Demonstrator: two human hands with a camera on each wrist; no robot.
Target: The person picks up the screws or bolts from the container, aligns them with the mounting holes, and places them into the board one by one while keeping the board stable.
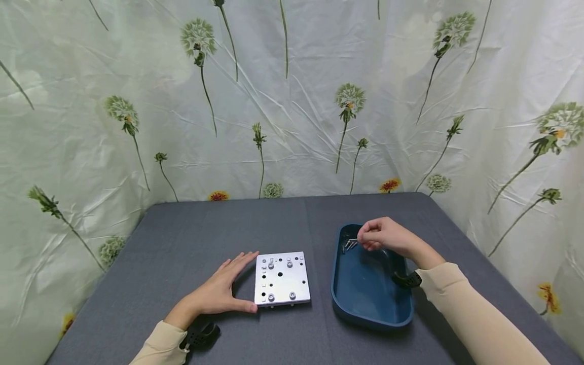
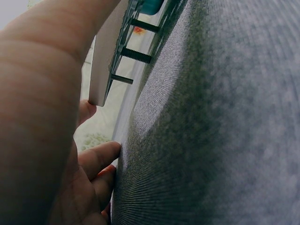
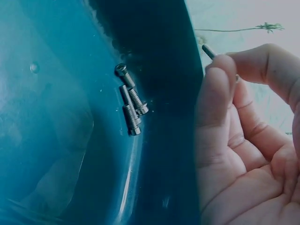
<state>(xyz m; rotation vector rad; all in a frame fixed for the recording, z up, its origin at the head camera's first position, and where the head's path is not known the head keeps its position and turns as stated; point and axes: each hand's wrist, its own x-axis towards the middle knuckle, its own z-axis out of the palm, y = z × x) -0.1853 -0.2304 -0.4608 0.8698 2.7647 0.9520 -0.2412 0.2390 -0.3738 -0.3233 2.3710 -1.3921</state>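
Note:
A silvery square metal plate (image 1: 280, 279) with holes and several socket-head screws in its top lies left of the tray. My left hand (image 1: 226, 289) holds it at its left side, thumb at the near corner and a fingertip at the far corner. In the left wrist view, screw shanks (image 2: 136, 55) stick out beneath the plate. Over the far end of a blue tray (image 1: 371, 314), my right hand (image 1: 388, 235) pinches a small screw (image 3: 208, 50) between thumb and forefinger; the fingers hide most of it. Several loose socket-head screws (image 3: 131, 105) lie together on the tray floor.
Dark grey cloth (image 1: 205, 228) covers the table. Behind it and along the sides hangs a pale curtain (image 1: 292, 101) printed with dandelions. The tray's raised wall stands between the plate and the loose screws.

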